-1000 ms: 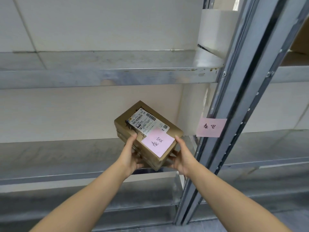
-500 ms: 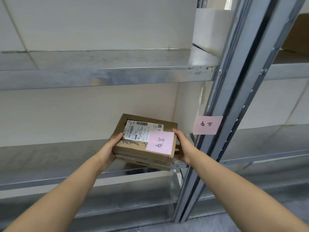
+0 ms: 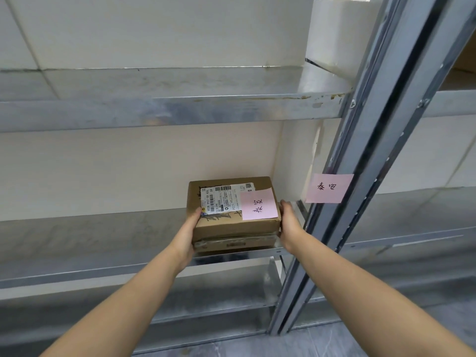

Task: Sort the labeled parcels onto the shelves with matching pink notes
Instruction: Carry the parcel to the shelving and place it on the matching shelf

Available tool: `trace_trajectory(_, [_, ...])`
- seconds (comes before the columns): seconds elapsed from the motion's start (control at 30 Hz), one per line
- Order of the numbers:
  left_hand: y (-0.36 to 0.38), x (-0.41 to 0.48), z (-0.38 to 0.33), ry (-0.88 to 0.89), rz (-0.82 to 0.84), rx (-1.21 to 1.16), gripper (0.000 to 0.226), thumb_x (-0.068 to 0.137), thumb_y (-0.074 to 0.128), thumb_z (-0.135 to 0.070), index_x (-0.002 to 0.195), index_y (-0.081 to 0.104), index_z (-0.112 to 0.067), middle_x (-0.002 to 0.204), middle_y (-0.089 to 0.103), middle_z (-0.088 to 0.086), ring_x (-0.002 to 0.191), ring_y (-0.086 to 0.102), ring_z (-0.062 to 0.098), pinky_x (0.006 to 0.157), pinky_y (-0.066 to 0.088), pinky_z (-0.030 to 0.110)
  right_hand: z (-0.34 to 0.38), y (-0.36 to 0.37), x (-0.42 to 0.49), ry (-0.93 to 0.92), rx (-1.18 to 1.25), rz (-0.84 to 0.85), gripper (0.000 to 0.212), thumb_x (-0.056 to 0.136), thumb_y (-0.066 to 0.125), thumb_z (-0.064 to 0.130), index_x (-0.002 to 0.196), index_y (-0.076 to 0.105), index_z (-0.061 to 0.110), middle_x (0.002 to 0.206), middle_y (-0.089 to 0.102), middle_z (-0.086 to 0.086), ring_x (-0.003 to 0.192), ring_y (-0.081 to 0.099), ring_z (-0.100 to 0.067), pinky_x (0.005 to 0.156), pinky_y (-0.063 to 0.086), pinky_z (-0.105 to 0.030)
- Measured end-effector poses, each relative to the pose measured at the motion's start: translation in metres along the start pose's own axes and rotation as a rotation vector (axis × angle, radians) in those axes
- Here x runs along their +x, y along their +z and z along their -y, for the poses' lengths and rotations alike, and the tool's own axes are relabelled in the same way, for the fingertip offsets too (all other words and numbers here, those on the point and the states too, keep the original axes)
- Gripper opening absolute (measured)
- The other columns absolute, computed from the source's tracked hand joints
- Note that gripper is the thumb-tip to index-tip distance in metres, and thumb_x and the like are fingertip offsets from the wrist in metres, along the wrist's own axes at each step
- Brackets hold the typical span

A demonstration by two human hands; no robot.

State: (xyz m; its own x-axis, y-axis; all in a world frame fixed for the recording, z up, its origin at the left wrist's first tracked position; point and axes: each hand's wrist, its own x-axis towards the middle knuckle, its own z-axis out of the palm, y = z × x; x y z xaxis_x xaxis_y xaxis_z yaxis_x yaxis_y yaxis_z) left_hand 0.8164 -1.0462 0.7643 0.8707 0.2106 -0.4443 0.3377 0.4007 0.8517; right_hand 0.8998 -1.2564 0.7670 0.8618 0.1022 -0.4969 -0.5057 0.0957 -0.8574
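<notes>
A brown cardboard parcel (image 3: 231,225) rests on the middle metal shelf (image 3: 103,243), near its right end and close to the back wall. It carries a white shipping label and a pink note (image 3: 258,204) with handwritten characters. My left hand (image 3: 189,234) grips the parcel's left side, thumb on top. My right hand (image 3: 289,225) presses against its right side. A second pink note (image 3: 328,188) with handwritten characters is stuck on the grey upright post (image 3: 360,176) just right of the parcel.
A white box (image 3: 334,39) stands on the upper shelf (image 3: 180,104) at its right end. A lower shelf (image 3: 128,313) runs beneath. More shelving (image 3: 425,228) continues right of the post, with a brown carton (image 3: 463,57) at the top right.
The parcel turned from a tilted, diagonal hold to square with the shelf and moved back and down onto the middle shelf. Both hands stayed on its sides.
</notes>
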Motion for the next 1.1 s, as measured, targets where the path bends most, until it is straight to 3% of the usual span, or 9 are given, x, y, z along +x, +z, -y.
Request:
trace_trajectory(0.07, [0.003, 0.003, 0.004, -0.003, 0.004, -0.006, 0.044, 0.090, 0.047, -0.051, 0.125, 0.055, -0.026, 0.116, 0.068, 0.009, 0.106, 0.064, 0.026, 0.086, 0.052, 0.038, -0.003, -0.001, 0.002, -0.012, 0.011, -0.022, 0.051, 0.097, 0.022, 0.052, 0.109, 0.062, 0.022, 0.103, 0.069, -0.009, 0.094, 0.063, -0.022, 0.087, 0.048, -0.033])
trace_trajectory(0.2, [0.007, 0.013, 0.009, -0.017, -0.007, 0.015, 0.053, 0.088, 0.050, -0.053, 0.133, 0.049, -0.025, 0.122, 0.066, 0.009, 0.110, 0.063, 0.028, 0.086, 0.053, 0.037, -0.011, -0.005, 0.005, 0.020, -0.001, -0.060, 0.050, 0.096, 0.020, 0.056, 0.089, 0.062, 0.029, 0.098, 0.069, -0.007, 0.106, 0.062, -0.028, 0.104, 0.043, -0.042])
trace_trajectory(0.37, [0.011, 0.025, 0.016, -0.030, -0.002, 0.001, 0.053, 0.088, 0.050, -0.053, 0.133, 0.050, -0.024, 0.124, 0.065, 0.010, 0.112, 0.062, 0.029, 0.096, 0.050, 0.044, -0.015, -0.009, 0.010, 0.054, -0.008, -0.094, 0.057, 0.094, 0.021, 0.059, 0.116, 0.060, 0.024, 0.112, 0.068, -0.012, 0.111, 0.059, -0.028, 0.108, 0.039, -0.045])
trace_trajectory(0.53, [0.010, 0.034, 0.017, -0.046, 0.001, 0.031, 0.063, 0.080, 0.055, -0.061, 0.132, 0.051, -0.026, 0.125, 0.065, 0.009, 0.113, 0.061, 0.029, 0.101, 0.046, 0.049, -0.016, -0.010, 0.012, 0.052, -0.011, -0.105, 0.056, 0.095, 0.020, 0.057, 0.121, 0.058, 0.025, 0.118, 0.066, -0.013, 0.113, 0.058, -0.030, 0.108, 0.040, -0.046])
trace_trajectory(0.73, [0.017, 0.026, 0.000, 0.016, -0.072, 0.137, 0.049, 0.094, 0.042, -0.047, 0.136, 0.046, -0.021, 0.109, 0.064, -0.001, 0.085, 0.060, 0.011, 0.058, 0.049, 0.019, 0.000, -0.006, 0.011, 0.010, 0.001, -0.163, 0.049, 0.097, 0.023, 0.050, 0.103, 0.063, 0.022, 0.096, 0.068, -0.009, 0.085, 0.060, -0.021, 0.080, 0.044, -0.033])
trace_trajectory(0.8, [0.017, 0.022, -0.009, 0.044, -0.077, 0.155, 0.054, 0.095, 0.039, -0.048, 0.142, 0.038, -0.021, 0.124, 0.057, -0.001, 0.101, 0.058, 0.014, 0.078, 0.040, 0.019, 0.006, -0.001, 0.008, -0.055, -0.054, -0.180, 0.048, 0.096, 0.025, 0.047, 0.110, 0.064, 0.022, 0.106, 0.068, -0.008, 0.085, 0.058, -0.019, 0.077, 0.040, -0.031])
trace_trajectory(0.93, [0.009, 0.015, -0.025, 0.108, -0.100, 0.233, 0.077, 0.084, 0.042, -0.064, 0.150, 0.022, -0.028, 0.157, 0.028, -0.002, 0.143, 0.028, 0.021, 0.111, 0.019, 0.040, 0.020, 0.009, -0.008, -0.209, -0.216, -0.199, 0.046, 0.097, 0.025, 0.042, 0.120, 0.058, 0.021, 0.120, 0.066, -0.009, 0.105, 0.059, -0.027, 0.088, 0.045, -0.036])
trace_trajectory(1.03, [0.004, 0.005, -0.037, 0.150, -0.122, 0.247, 0.073, 0.087, 0.041, -0.062, 0.150, 0.019, -0.032, 0.159, 0.021, -0.002, 0.146, 0.021, 0.023, 0.115, 0.014, 0.050, 0.034, 0.014, -0.021, -0.329, -0.349, -0.206, 0.047, 0.099, 0.026, 0.036, 0.143, 0.037, 0.024, 0.144, 0.048, -0.006, 0.129, 0.046, -0.031, 0.106, 0.037, -0.041])
trace_trajectory(1.1, [0.001, -0.003, -0.045, 0.180, -0.123, 0.263, 0.071, 0.088, 0.040, -0.061, 0.150, 0.020, -0.032, 0.159, 0.021, -0.003, 0.146, 0.020, 0.023, 0.115, 0.015, 0.050, 0.045, 0.022, -0.028, -0.415, -0.428, -0.194, 0.049, 0.098, 0.030, 0.034, 0.146, 0.031, 0.026, 0.149, 0.042, -0.005, 0.130, 0.045, -0.030, 0.103, 0.038, -0.038])
